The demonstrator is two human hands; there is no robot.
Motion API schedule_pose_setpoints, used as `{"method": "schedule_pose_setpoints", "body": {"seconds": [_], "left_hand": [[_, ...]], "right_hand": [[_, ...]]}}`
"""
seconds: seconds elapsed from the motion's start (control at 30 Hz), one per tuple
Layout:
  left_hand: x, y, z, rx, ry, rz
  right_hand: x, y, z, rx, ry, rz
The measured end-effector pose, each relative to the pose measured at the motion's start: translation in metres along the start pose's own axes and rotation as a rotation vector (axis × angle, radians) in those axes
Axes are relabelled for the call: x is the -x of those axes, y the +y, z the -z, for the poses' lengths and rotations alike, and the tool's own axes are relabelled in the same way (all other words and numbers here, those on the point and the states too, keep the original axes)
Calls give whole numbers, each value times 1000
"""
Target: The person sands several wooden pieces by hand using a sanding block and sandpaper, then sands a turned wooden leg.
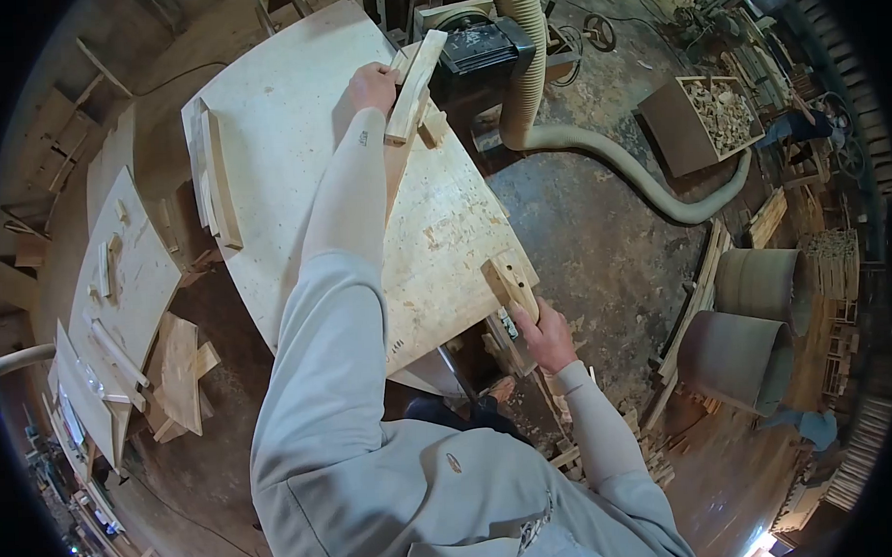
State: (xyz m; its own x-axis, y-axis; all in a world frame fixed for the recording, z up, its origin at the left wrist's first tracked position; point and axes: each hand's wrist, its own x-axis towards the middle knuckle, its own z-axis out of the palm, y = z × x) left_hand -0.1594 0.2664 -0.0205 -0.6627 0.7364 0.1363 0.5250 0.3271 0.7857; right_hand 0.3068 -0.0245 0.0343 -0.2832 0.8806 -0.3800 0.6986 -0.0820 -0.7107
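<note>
My left hand (372, 89) reaches across a broad pale wooden worktop, its fingers closed at the near side of a long wooden bar (417, 91). The bar stands by a dark machine housing (482, 49), and a small wood block (432, 130) sits against its right side. Some of the left fingertips are hidden. At the worktop's right corner, my right hand (546, 340) grips the lower end of a short wooden piece (510, 280) with dark holes in its face. The worktop (292, 97) has scattered chips on it. Two curved wooden strips (217, 178) lie along its left edge.
A ribbed hose (589, 141) runs from the machine across the floor to a box of wood scraps (720, 112). Two large curved wooden drums (733, 352) stand at right. A second table (121, 260) with wood pieces is at left. Another person (804, 128) is far right.
</note>
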Motion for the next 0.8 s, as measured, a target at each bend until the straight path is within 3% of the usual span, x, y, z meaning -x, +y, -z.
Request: {"method": "schedule_pose_setpoints", "body": {"seconds": [0.37,0.6,0.8], "left_hand": [[16,-6,3,-26,51,-26],[18,13,27,7,-45,46],[56,7,3,127,127,-83]], "right_hand": [[12,7,-8,-19,-3,-21],[6,-10,-5,10,5,-29],[36,5,8,45,2,-56]]}}
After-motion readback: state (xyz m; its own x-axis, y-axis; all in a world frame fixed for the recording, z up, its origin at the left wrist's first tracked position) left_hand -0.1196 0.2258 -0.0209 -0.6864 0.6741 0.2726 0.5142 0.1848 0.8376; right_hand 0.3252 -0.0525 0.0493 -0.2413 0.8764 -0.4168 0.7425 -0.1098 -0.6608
